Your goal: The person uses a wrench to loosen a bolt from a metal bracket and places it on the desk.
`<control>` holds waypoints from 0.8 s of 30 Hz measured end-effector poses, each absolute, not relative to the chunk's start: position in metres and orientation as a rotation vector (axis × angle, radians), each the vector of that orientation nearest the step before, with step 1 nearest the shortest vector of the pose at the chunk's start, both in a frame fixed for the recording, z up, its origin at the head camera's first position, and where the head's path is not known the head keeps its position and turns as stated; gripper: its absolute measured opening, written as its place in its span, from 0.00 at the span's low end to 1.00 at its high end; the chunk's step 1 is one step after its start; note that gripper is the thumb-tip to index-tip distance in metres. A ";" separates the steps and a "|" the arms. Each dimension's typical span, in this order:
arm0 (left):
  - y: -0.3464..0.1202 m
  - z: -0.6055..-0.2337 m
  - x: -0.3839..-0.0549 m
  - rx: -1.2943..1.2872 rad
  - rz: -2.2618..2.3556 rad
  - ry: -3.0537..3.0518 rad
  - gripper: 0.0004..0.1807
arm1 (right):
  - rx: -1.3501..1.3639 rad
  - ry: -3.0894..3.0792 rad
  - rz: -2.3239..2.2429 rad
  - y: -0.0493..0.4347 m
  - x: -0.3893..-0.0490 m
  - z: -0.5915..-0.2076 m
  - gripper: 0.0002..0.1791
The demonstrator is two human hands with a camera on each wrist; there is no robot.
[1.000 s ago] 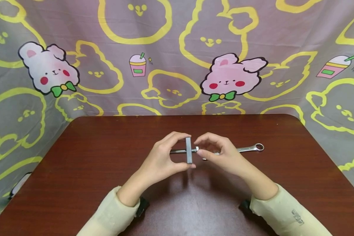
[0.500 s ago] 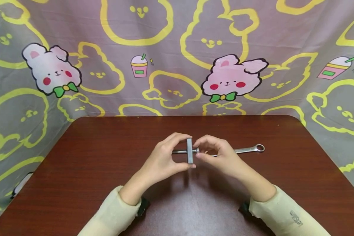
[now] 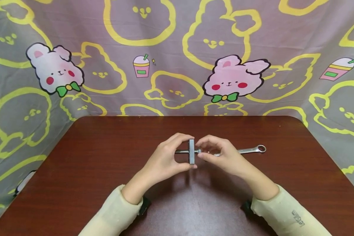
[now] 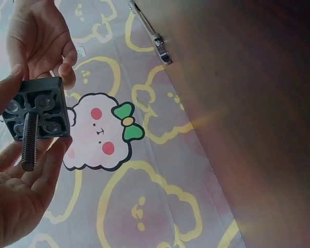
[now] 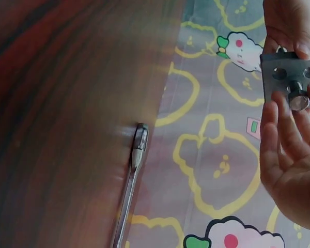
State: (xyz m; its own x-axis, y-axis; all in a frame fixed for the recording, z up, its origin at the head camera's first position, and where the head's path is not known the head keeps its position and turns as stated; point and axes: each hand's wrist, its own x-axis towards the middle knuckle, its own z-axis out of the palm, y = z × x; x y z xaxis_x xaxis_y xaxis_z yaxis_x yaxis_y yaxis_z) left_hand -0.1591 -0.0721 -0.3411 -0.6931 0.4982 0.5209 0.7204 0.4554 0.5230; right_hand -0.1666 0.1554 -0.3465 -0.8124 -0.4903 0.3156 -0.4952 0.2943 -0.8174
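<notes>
My left hand holds a grey square plate upright by its top and bottom edges, thumb below and fingers above. A metal bolt runs through the middle of the plate, its threaded shank pointing back toward the left palm. On the other side the bolt head stands out from the plate's flat face, which has round holes near its corners. The thumb and fingers of my right hand are curled at the bolt head and pinch it. The left wrist view shows the plate's ribbed back.
A combination wrench lies on the brown table behind the right hand, its ring end to the right and its other end partly hidden. A patterned cloth hangs behind and beside the table.
The right thumb and fingertips have shifted around the bolt head. The plate has turned slightly, showing more of its face. The whole head view has shifted a little; the wrench lies still.
</notes>
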 end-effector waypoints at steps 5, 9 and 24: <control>-0.071 -0.341 -0.158 -1.048 -1.065 -2.418 0.38 | 1.019 -2.523 1.688 0.156 -0.168 -0.349 0.10; -0.071 -0.341 -0.158 -1.051 -1.073 -2.408 0.37 | 1.021 -2.484 1.790 0.156 -0.168 -0.351 0.08; -0.071 -0.338 -0.158 -1.042 -1.068 -2.377 0.38 | 1.111 -2.290 1.566 0.154 -0.166 -0.352 0.15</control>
